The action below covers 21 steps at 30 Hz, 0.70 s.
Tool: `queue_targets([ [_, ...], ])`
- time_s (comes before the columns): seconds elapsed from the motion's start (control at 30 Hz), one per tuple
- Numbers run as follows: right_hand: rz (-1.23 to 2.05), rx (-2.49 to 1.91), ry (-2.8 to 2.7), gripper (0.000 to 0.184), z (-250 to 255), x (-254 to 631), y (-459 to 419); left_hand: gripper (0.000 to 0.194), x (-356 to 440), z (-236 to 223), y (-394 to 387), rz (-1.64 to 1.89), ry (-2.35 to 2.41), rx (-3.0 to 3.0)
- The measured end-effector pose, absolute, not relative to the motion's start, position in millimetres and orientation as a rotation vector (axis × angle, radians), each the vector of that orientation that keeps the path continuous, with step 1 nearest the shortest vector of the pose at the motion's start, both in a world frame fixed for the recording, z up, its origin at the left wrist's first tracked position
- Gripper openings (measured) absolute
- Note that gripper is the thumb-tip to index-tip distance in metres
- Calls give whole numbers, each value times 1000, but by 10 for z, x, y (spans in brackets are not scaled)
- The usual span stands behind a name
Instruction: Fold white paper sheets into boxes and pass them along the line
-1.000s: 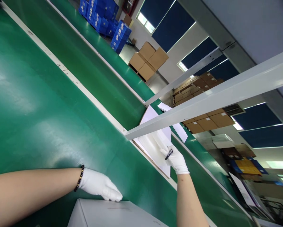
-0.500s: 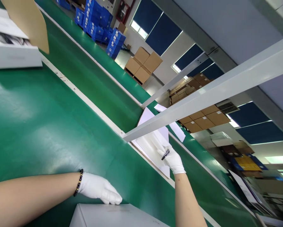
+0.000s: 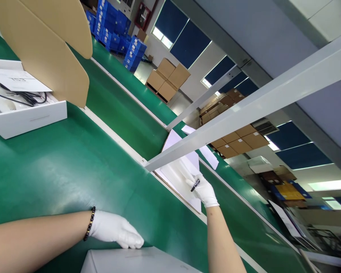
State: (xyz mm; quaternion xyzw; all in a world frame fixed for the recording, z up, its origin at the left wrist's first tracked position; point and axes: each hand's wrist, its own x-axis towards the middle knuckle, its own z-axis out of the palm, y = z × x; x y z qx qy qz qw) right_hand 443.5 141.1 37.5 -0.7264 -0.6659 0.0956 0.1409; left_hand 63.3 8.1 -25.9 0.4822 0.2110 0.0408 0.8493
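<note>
My left hand (image 3: 115, 233), in a white glove with a dark bead bracelet at the wrist, rests with its fingers laid flat on the far edge of a closed white box (image 3: 136, 261) at the bottom of the view. My right hand (image 3: 203, 188), also gloved, reaches out to a stack of white sheets (image 3: 178, 172) lying across the belt's edge. Its fingers are curled round a black pen (image 3: 195, 185) and touch the top sheet.
A green conveyor belt (image 3: 73, 167) runs diagonally, with a second green belt (image 3: 124, 110) beyond a white divider. At the upper left an open white box (image 3: 25, 113) with a black cable and brown cardboard flaps lies on the belt. A grey frame bar (image 3: 244, 110) crosses overhead. Blue crates and cardboard cartons stand far off.
The open white box with cardboard flaps has come into view at the upper left and moved further along the belt. Both hands stay where they were on the closed box and the sheets.
</note>
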Motion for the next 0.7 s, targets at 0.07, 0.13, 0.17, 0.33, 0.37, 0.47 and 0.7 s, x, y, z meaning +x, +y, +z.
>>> queue_targets([
  [0.07, 281, -2103, -1918, 43, 359, 4445, 1414, 93, 634, -271, 81, 86, 440, 1011],
  [0.13, 281, -2110, -1914, 44, 340, 4455, 1419, 93, 637, -281, 80, 90, 435, 1009],
  [0.17, 279, -2114, -1914, 43, 331, 4460, 1422, 93, 638, -285, 80, 93, 434, 1010],
  [0.33, 272, -2139, -1919, 37, 305, 4464, 1434, 89, 651, -298, 81, 102, 429, 1006],
  [0.37, 273, -2145, -1919, 36, 305, 4458, 1436, 88, 653, -304, 80, 104, 425, 1000],
  [0.47, 278, -2162, -1916, 35, 316, 4425, 1434, 84, 656, -329, 72, 109, 426, 977],
  [0.7, 275, -2147, -1904, 41, 399, 4250, 1414, 82, 661, -390, 65, 140, 441, 932],
])
